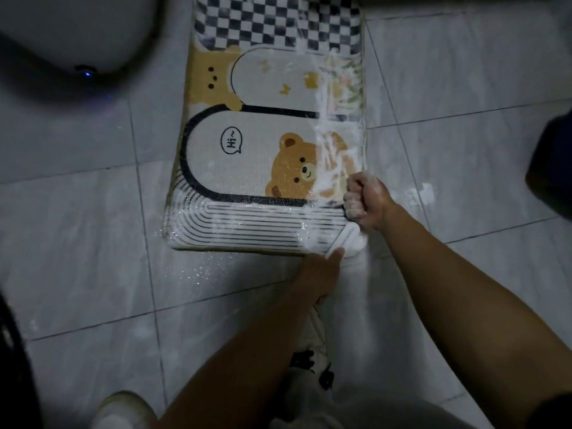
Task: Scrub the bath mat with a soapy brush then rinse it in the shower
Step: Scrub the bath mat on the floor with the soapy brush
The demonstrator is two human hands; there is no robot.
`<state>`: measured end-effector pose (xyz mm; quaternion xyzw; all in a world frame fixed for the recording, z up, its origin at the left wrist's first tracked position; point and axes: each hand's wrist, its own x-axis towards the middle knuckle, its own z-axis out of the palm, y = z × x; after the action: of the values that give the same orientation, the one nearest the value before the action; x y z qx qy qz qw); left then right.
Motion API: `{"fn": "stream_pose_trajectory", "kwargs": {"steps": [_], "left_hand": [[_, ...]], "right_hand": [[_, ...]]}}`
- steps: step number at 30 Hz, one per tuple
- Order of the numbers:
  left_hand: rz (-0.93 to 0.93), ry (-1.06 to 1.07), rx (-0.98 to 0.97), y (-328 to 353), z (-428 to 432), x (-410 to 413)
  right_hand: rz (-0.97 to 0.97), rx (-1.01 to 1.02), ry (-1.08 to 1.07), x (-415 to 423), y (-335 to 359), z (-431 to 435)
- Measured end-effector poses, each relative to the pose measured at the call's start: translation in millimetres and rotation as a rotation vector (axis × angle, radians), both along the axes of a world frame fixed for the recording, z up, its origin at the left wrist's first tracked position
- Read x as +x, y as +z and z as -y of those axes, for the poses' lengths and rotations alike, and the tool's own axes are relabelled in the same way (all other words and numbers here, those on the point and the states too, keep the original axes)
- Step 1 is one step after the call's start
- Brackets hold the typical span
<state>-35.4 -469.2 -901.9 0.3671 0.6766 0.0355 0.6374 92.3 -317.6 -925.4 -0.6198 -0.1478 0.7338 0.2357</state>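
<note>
Printed bear-pattern fabric bath mat (247, 144): matt, finely textured, foam-streaked along right side. Pale grey ceramic floor tiles (93, 243): smooth, wet sheen, soap-speckled.

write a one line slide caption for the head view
Right hand and left hand scrub a soapy bear-print bath mat on a tiled floor.
</note>
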Motion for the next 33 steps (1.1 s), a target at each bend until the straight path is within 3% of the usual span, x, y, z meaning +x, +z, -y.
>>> {"fn": "stream_pose_trajectory", "kwargs": {"steps": [3,7,9,13,15,19,22,29,33], "left_hand": [[0.016,0.149,-0.074,8.3,4.8,-33.1],[-0.202,0.352,-0.011,21.8,28.9,-144.1],[-0.238,0.379,0.020,20.8,30.9,-161.1],[-0.022,0.295,-0.032,5.9,20.9,-100.6],[0.031,0.217,-0.030,0.1,21.7,-83.3],[-0.080,0.368,0.023,4.4,29.0,-148.5],[0.006,0.632,-0.025,11.2,43.3,-202.2],[0.063,0.406,-0.009,9.2,27.9,-140.3],[0.078,0.619,-0.063,8.8,39.5,-220.6]], "right_hand": [[0.095,0.031,-0.003,1.2,-3.6,3.9],[0.077,0.037,-0.025,-0.1,-8.1,3.4],[0.103,0.064,-0.022,-1.4,-7.1,4.6],[0.245,0.136,0.037,-18.1,-2.3,12.6],[0.213,0.132,0.041,-20.9,-2.5,19.0],[0.208,0.103,0.046,-23.6,-0.5,23.0],[0.261,0.110,0.056,-26.0,0.6,21.0],[0.446,0.220,0.084,-34.7,-6.3,24.2],[0.598,0.342,0.203,-34.0,-12.1,23.7]]}}
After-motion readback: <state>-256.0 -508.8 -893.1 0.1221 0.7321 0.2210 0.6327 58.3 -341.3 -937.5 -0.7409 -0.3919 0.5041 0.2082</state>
